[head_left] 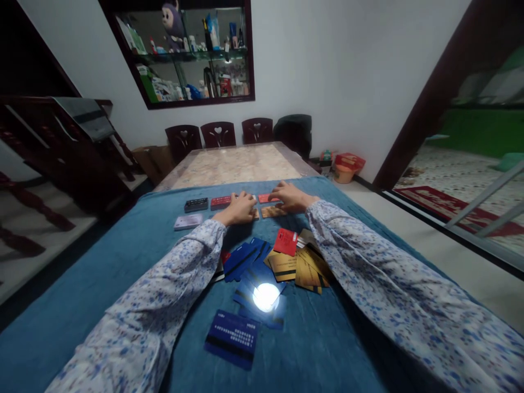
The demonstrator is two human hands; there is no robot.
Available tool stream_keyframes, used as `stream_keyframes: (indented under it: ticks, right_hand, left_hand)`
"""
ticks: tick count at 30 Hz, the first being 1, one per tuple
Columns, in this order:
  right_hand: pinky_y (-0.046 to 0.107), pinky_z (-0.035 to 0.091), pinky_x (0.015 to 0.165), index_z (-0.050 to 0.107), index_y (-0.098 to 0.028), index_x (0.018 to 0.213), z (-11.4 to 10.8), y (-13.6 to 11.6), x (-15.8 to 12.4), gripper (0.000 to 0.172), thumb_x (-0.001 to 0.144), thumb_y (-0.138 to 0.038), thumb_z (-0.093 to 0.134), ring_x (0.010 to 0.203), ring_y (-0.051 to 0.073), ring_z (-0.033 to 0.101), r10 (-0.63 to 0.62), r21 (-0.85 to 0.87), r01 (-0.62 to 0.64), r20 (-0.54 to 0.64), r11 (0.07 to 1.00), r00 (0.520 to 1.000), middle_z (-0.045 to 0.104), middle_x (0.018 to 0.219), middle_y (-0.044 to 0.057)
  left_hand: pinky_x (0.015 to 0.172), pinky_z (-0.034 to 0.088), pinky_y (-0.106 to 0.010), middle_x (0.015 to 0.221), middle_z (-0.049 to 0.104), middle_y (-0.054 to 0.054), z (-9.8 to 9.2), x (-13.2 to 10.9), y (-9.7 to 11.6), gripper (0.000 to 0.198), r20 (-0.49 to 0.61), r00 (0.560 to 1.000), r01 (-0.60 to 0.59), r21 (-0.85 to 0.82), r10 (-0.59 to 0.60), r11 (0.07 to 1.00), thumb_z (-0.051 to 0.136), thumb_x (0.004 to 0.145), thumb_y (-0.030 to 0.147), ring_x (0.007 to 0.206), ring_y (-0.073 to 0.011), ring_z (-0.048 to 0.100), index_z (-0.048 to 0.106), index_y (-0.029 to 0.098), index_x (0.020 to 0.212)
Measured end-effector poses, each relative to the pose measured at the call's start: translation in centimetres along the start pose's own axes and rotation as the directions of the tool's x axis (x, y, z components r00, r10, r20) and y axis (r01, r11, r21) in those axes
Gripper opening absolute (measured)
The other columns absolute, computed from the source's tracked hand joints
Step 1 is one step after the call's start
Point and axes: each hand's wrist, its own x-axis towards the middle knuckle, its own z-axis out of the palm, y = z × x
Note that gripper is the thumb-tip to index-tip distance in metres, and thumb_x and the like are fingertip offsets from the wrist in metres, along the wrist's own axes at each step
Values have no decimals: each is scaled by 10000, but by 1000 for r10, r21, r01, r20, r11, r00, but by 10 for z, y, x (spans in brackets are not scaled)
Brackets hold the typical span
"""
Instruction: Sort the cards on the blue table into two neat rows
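Observation:
My left hand (240, 207) reaches over the card rows, fingers bent and apart, between a dark red card stack (221, 203) and a pale card edge partly hidden under it. To its right, my right hand (290, 196) spreads its fingers at a red card stack (265, 198) and above an orange-gold card stack (271, 212). Whether either hand grips a card is hidden. A black card stack (196, 204) and a silvery card stack (188, 221) stand at the left. Nearer me lie loose blue cards (241, 261), gold cards (283, 266) and a red card (285, 242).
A blue cloth (123, 284) covers the near table; the marble-patterned top (237, 164) shows beyond. One dark blue card (232, 337) lies closest to me. A bright glare spot falls on the blue cards. Chairs (218, 134) stand at the far end, below a wall cabinet (192, 54).

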Motion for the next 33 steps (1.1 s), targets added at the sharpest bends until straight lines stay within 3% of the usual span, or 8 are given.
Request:
stream_keyframes:
  ticks: [6, 13, 17, 22, 27, 33]
  right_hand:
    - [405, 340, 904, 732, -208, 1265, 1, -27, -11, 387, 894, -211, 624, 1239, 335, 459, -57, 59, 59, -41, 997, 998, 698, 1312, 133]
    - [424, 366, 917, 773, -210, 1176, 17, -58, -12, 340, 858, -209, 652, 1162, 309, 489, -210, 122, 225, -126, 967, 970, 745, 1198, 126]
    - [415, 371, 925, 780, -220, 1153, 23, -79, -15, 294, 896, -200, 640, 1174, 293, 488, -278, 178, 300, -139, 937, 950, 749, 1195, 106]
    - [408, 343, 967, 782, -222, 1138, 25, -99, -19, 256, 919, -187, 655, 1153, 262, 493, -327, 209, 341, -99, 917, 940, 749, 1219, 83]
    - [415, 331, 961, 782, -228, 1132, 32, -103, -17, 254, 914, -180, 660, 1108, 261, 496, -316, 193, 331, -109, 923, 943, 755, 1211, 80]
    - [445, 336, 986, 790, -225, 1134, 46, -101, -13, 290, 871, -180, 675, 1104, 273, 504, -277, 209, 303, -142, 930, 950, 764, 1193, 87]
  left_hand:
    - [1062, 334, -583, 1373, 612, -162, -4, -29, 5, 379, 33, 999, 29, -30, -28, 999, 512, 923, 268, 1303, -374, 449, 686, 215, 1256]
    - [1068, 330, -588, 1373, 617, -167, -3, -70, 9, 418, 31, 999, 35, -10, -34, 999, 497, 880, 187, 1303, -354, 467, 671, 194, 1259]
    - [1062, 333, -584, 1378, 619, -154, -1, -95, 10, 354, 28, 999, 44, -28, -43, 999, 515, 905, 246, 1288, -349, 474, 675, 205, 1219]
    - [1088, 314, -594, 1360, 626, -138, -2, -120, 12, 280, 110, 992, 67, -58, -60, 996, 565, 927, 356, 1287, -346, 474, 688, 205, 1128]
    - [1083, 317, -586, 1352, 624, -134, 0, -128, 13, 348, 148, 987, 79, -103, -64, 992, 610, 925, 488, 1272, -351, 469, 693, 200, 1102]
    - [1095, 308, -602, 1370, 619, -146, 1, -119, 17, 455, 131, 986, 110, -77, -99, 991, 678, 897, 565, 1304, -367, 461, 681, 214, 1189]
